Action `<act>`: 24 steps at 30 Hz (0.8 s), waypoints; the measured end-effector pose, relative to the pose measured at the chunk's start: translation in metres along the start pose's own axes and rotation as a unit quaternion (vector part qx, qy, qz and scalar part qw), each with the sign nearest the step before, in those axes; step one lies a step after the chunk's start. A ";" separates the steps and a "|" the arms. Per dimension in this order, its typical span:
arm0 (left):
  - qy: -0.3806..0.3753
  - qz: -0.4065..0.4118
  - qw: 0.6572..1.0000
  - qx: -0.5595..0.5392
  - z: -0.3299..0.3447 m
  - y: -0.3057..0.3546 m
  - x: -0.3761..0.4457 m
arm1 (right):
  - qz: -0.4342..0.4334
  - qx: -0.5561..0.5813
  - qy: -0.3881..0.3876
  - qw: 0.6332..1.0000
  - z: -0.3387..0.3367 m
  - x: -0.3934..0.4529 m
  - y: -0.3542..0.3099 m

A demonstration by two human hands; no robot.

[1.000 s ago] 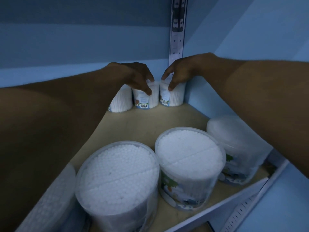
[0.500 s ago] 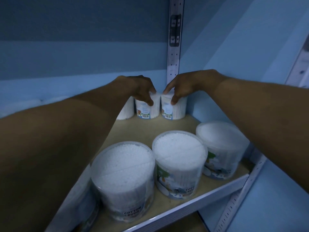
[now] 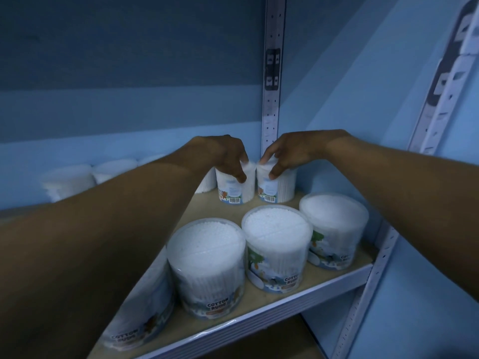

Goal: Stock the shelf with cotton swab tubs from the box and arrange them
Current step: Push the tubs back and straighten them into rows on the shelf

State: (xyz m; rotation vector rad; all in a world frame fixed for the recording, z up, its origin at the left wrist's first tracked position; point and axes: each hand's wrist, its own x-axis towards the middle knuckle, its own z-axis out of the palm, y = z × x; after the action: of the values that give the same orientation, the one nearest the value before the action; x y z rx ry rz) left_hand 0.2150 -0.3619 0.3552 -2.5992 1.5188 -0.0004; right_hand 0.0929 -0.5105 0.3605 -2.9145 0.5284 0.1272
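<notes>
Clear round tubs of white cotton swabs stand on a wooden shelf (image 3: 261, 303). At the back right corner my left hand (image 3: 223, 156) grips the top of one tub (image 3: 237, 191), thumb down its front. Right beside it my right hand (image 3: 287, 152) grips the rim of the corner tub (image 3: 281, 189). Both tubs stand upright with barcode labels facing me. Along the front edge stand several larger-looking tubs, among them one (image 3: 207, 265) labelled COTTON BUDS and one (image 3: 277, 247) to its right. My left forearm hides part of the row.
More tubs (image 3: 70, 181) line the back wall to the left. A perforated metal upright (image 3: 272, 81) rises in the back corner and another (image 3: 383, 257) at the front right. Blue walls close the back and right side. A lower shelf shows beneath.
The view has pulled back and up, so the front row looks smaller and the shelf's front edge shows. Both hands stay on the two back corner tubs.
</notes>
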 end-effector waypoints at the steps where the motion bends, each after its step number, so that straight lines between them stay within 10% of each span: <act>1: -0.001 0.000 1.000 -0.001 0.000 0.001 -0.003 | 0.000 0.005 -0.003 1.000 -0.001 -0.004 -0.001; 24: -0.069 -0.031 0.985 -0.157 0.000 -0.004 -0.028 | 0.019 -0.018 -0.003 1.000 -0.004 -0.022 -0.018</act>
State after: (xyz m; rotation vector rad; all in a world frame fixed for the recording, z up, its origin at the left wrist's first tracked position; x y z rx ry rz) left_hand 0.2049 -0.3360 0.3573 -2.8119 1.4932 0.4384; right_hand 0.0789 -0.4874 0.3702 -2.9398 0.5856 0.1527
